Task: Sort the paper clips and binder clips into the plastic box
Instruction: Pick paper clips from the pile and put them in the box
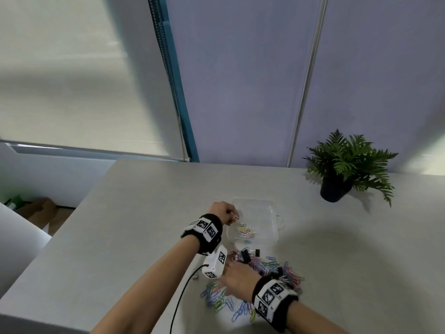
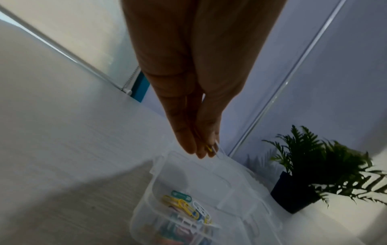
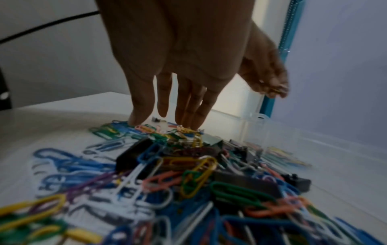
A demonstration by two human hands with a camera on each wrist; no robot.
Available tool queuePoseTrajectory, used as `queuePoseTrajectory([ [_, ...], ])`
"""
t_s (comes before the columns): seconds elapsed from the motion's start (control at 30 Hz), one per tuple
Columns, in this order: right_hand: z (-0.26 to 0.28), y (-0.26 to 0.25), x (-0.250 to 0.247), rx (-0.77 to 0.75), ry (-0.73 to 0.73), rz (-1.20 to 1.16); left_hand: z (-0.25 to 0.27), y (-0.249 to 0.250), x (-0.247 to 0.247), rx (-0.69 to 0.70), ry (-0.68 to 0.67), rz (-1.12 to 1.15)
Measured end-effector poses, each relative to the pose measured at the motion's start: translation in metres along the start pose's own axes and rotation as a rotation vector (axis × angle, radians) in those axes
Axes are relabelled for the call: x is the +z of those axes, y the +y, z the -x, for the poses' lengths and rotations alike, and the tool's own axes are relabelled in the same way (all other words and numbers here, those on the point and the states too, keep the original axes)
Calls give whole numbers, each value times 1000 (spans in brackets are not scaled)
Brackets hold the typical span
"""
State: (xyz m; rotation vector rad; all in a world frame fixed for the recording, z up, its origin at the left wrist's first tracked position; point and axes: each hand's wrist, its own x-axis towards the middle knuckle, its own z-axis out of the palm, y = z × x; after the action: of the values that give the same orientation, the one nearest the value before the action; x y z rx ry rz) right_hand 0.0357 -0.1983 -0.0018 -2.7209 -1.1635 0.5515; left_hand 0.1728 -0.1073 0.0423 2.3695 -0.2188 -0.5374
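A few paper clips (image 2: 210, 148) are pinched by the left hand (image 1: 221, 211) above the clear plastic box (image 1: 273, 214) (coloured clips already inside); the right hand's (image 1: 238, 277) straight, spread fingers (image 3: 138, 107) are pressed onto the mixed pile of paper clips and black binder clips (image 1: 263, 267) on the table (image 1: 134, 213).

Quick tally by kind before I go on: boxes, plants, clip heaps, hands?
plastic box: 1
potted plant: 1
mixed clip heap: 1, clips too tangled to count
hands: 2, left hand pinches a paper clip, right hand touches the heap
Total: 5
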Motion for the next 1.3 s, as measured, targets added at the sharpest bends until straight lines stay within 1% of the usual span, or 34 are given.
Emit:
queuePoseTrajectory([
  [0.07,-5,-7,4,16,-9,47,-4,8,4,41,-43,-78],
  [0.13,-6,-9,12,10,37,72,-2,10,6,66,-83,-180],
  [0.17,-7,-8,17,6,72,62,0,8,6,76,-73,-212],
  [0.23,-6,-5,20,14,104,23,10,2,3,100,-26,-207],
  [0.3,-5,-2,22,23,125,-2,26,-9,-2,121,12,-187],
  [0.37,-4,-2,24,-15,226,11,46,-24,-7,119,24,-189],
  [0.43,-2,-3,25,-12,220,2,68,-42,-10,95,14,-203],
  [0.5,-4,-3,26,34,281,-27,90,-60,-8,63,-20,-237],
  [0.57,-5,-2,25,52,284,-148,110,-77,0,28,-64,-299],
  [0.6,-6,-1,25,72,248,-188,118,-85,5,19,-83,-334],
  [0.67,-5,-1,23,103,244,-242,132,-97,21,14,-108,-388],
  [0.8,-3,4,17,173,254,-419,147,-107,55,9,-105,-369],
  [0.9,-2,10,14,270,280,-617,145,-105,68,4,-18,-408],
  [0.97,-2,14,9,327,311,-795,141,-103,69,9,10,-435],
  [1.07,2,19,3,384,344,-1018,135,-99,69,-5,10,-461],
  [1.2,8,25,1,389,396,-1183,131,-100,72,-33,-8,-470],
  [1.3,12,27,-2,401,442,-1361,130,-101,70,-36,-18,-474],
])
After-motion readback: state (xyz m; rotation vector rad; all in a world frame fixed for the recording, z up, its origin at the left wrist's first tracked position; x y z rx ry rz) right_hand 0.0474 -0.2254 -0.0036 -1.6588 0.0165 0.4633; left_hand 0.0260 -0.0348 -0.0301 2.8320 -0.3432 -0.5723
